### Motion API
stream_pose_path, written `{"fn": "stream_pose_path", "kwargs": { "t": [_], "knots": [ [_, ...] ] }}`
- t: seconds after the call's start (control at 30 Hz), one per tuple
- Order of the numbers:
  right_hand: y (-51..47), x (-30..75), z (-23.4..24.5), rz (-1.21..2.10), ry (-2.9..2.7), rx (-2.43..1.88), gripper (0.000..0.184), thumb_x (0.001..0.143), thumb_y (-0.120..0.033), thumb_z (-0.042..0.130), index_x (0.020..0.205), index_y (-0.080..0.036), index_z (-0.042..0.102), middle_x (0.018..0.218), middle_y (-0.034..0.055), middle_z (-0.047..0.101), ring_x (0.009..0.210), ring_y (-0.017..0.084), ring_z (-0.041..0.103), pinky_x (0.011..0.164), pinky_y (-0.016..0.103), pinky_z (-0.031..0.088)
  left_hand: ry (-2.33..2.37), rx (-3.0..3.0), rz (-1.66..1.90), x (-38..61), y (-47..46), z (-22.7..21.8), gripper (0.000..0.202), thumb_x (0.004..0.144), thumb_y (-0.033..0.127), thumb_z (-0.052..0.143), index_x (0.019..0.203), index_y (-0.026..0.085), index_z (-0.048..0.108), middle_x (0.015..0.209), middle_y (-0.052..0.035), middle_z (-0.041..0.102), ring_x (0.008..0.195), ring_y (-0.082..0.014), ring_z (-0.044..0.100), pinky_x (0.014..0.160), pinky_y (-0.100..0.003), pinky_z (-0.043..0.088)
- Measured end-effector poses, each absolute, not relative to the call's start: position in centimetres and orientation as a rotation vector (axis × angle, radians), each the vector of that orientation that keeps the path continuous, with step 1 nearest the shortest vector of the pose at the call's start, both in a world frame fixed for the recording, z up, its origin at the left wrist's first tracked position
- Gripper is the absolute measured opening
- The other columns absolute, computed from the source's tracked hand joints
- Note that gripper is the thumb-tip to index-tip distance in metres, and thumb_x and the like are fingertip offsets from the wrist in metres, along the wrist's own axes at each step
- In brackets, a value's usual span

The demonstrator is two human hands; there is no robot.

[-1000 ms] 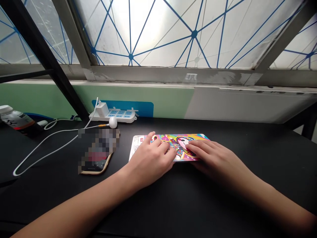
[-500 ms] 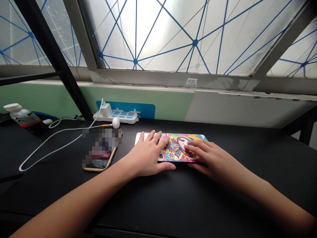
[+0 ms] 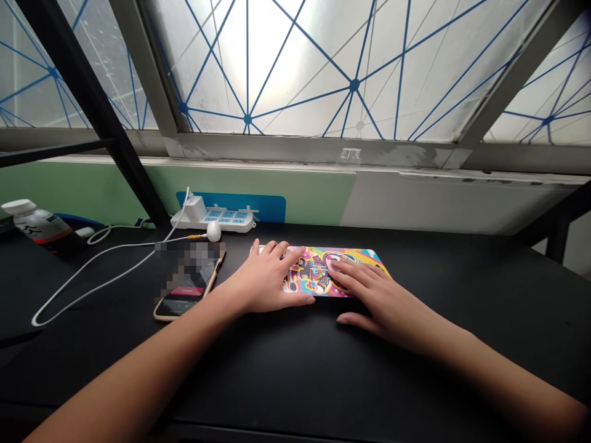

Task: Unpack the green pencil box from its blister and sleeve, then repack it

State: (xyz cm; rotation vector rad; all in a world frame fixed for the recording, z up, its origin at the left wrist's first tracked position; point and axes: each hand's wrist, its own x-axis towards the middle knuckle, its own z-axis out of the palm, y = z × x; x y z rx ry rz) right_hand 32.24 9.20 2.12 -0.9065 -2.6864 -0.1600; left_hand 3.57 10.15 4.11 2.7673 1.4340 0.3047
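Observation:
A flat, brightly coloured cartoon packet (image 3: pixel 314 274) lies on the black desk (image 3: pixel 295 363) in front of me. My left hand (image 3: pixel 263 280) rests flat on its left end, fingers stretched out over the print and thumb along the near edge. My right hand (image 3: pixel 369 292) lies flat on its right part, fingers spread and pointing left, thumb on the desk just in front of it. Neither hand grips anything.
A phone (image 3: pixel 189 283) lies left of my left hand. Behind it a white charging cable (image 3: pixel 92 277) loops to a white power strip (image 3: pixel 215 216) at the wall. A bottle (image 3: pixel 39 224) lies at the far left. A black diagonal frame bar (image 3: pixel 92 104) rises at the left.
Both hands slid a little leftward along the packet, covering more of its left end. The view has shifted slightly; the packet stays flat on the desk.

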Motion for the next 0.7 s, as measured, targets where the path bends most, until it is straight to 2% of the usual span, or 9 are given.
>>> {"fn": "stream_pose_path", "kwargs": {
  "t": [0.27,0.43,0.7],
  "knots": [
    [8.8,30.1,1.5,-0.235,-2.711,-0.875,0.072,0.094,-0.051,0.064,0.154,-0.017,0.043,0.156,0.0178,0.050,0.147,0.038,0.041,0.114,0.061,0.043,1.432,2.767,0.321,3.5,10.3,4.0,0.092,0.085,0.080,0.054,0.156,0.023,0.039,0.148,-0.0204,0.052,0.136,-0.0410,0.049,0.114,-0.071,0.024],
    [8.6,28.0,1.4,-0.299,-2.709,-0.898,0.070,0.095,-0.050,0.063,0.151,-0.013,0.046,0.156,0.0202,0.049,0.145,0.041,0.043,0.114,0.062,0.042,1.435,2.759,0.330,3.6,10.2,3.9,0.091,0.086,0.079,0.053,0.156,0.023,0.039,0.150,-0.0207,0.051,0.138,-0.0411,0.048,0.115,-0.073,0.023],
    [9.3,24.3,2.2,-0.217,-2.772,-0.851,0.079,0.091,-0.052,0.067,0.152,-0.009,0.044,0.155,0.0241,0.049,0.149,0.041,0.036,0.116,0.062,0.040,1.323,2.750,0.309,2.4,10.9,4.2,0.094,0.084,0.075,0.059,0.158,0.024,0.034,0.151,-0.0168,0.051,0.139,-0.0387,0.047,0.115,-0.076,0.021]
  ]
}}
